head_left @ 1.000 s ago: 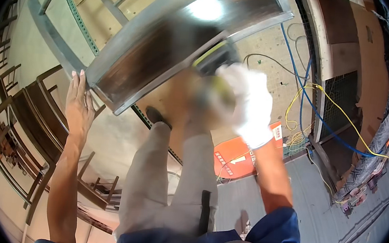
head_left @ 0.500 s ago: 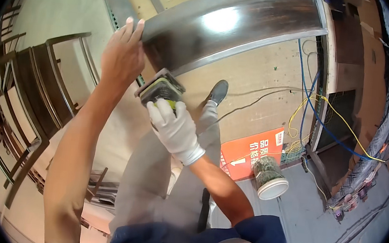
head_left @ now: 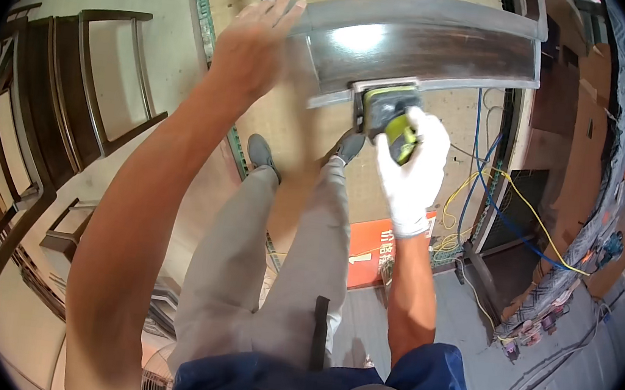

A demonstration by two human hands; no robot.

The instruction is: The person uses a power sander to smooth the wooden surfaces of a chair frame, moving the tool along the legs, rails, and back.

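Note:
My gloved right hand (head_left: 416,168) grips an electric sander (head_left: 390,112), black with yellow-green parts. Its square pad meets the lower grey edge of a curved wooden frame (head_left: 491,19), near the frame's left part. Inside the frame sits a glossy dark brown panel (head_left: 449,53) with a bright reflection. My bare left hand (head_left: 256,41) is at the frame's left end, fingers stretched out and slightly spread; its thumb and palm are hidden. A brownish blur hangs below that hand, too smeared to make out.
Dark wooden chair-like frames (head_left: 57,92) stand at the left. Blue and yellow cables (head_left: 528,210) run across the right side. An orange-red printed sheet (head_left: 370,258) lies near my right forearm. Brown cardboard (head_left: 589,140) stands at the far right. My shoes (head_left: 262,152) are on the beige board below.
The sander in my right hand has moved right and up, onto the frame's lower edge. My left hand has shifted right and up. The view has swung, and my right forearm now hides the bucket.

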